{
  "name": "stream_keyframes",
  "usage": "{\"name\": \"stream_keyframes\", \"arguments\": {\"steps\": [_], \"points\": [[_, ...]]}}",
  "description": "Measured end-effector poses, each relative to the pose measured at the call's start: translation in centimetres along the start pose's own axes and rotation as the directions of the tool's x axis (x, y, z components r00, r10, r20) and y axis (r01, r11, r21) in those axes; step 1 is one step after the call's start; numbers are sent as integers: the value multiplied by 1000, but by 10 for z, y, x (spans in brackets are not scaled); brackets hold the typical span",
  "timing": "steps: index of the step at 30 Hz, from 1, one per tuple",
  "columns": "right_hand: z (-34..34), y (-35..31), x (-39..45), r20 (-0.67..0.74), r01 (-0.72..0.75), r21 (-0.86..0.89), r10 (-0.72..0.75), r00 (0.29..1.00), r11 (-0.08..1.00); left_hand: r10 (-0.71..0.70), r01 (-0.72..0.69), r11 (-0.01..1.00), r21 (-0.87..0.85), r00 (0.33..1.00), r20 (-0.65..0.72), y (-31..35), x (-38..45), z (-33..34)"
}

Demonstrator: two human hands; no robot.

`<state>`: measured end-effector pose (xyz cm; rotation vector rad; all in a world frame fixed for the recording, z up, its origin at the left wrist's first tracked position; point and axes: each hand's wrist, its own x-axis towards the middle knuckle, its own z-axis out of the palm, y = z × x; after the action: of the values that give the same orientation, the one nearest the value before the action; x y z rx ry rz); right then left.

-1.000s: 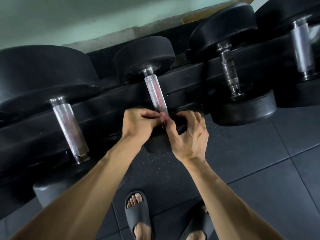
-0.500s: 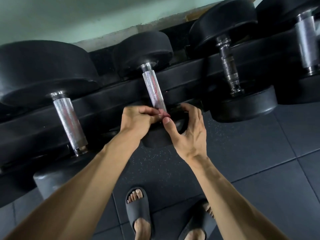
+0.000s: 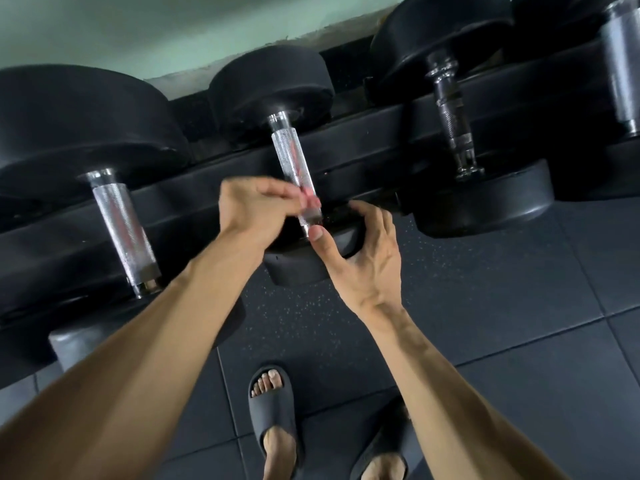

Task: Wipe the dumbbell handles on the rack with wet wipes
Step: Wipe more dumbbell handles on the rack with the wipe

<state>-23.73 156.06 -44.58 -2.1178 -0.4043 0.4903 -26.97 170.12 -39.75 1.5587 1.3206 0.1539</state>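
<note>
On the black rack (image 3: 363, 147), your left hand (image 3: 256, 209) pinched the knurled silver dumbbell handle (image 3: 296, 171) at its near end; your right hand (image 3: 367, 251), fingers loosely curled, touched it by thumb.

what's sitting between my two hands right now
In the head view, the lower end of the middle dumbbell handle lies between the left hand and the right hand.

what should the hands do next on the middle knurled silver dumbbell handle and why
Probably slide upward: both the left hand and right hand sit at the near end of the middle knurled silver dumbbell handle, whose upper length is bare. No wipe is plainly visible.
</note>
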Motion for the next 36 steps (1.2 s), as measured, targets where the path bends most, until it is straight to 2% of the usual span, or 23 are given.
{"name": "stream_keyframes", "arguments": {"steps": [2,4,8,10,13,15,18,21,23,26,32,34,36], "points": [[-1,2,0,30,-6,13,6,1000,1000,76,-86,993,-78,990,-120,17,13,1],[-1,5,1,39,0,19,-1,999,1000,127,-146,979,-141,983,-135,25,20,3],[-4,3,1,36,-7,32,6,999,999,204,-202,978,52,978,-41,8,0,3],[-4,2,1,45,-5,27,4,999,1000,278,-274,958,81,960,-36,7,-3,4],[-4,3,1,59,-6,23,4,998,1000,439,-427,899,100,876,-198,23,16,9],[-3,5,2,54,-6,22,5,999,1000,528,-506,850,150,813,-248,25,25,13],[-2,5,1,36,-1,22,0,999,1000,658,-603,735,311,746,-108,2,19,14],[-3,4,1,41,-2,22,1,999,1000,723,-688,624,369,688,59,-13,11,8],[-4,3,1,52,-14,19,13,999,1000,752,-716,594,367,657,63,-2,21,6],[-3,2,1,53,-20,19,19,998,1000,753,-707,609,359,658,19,14,41,4],[-3,2,0,48,-21,18,20,999,1000,720,-770,497,399,623,306,-2,29,-2],[-4,1,0,53,-31,25,30,998,999,736,-781,501,374,611,290,7,35,-5],[-4,0,-1,54,-39,32,37,998,999,774,-775,507,378,602,196,15,43,-9]]}}
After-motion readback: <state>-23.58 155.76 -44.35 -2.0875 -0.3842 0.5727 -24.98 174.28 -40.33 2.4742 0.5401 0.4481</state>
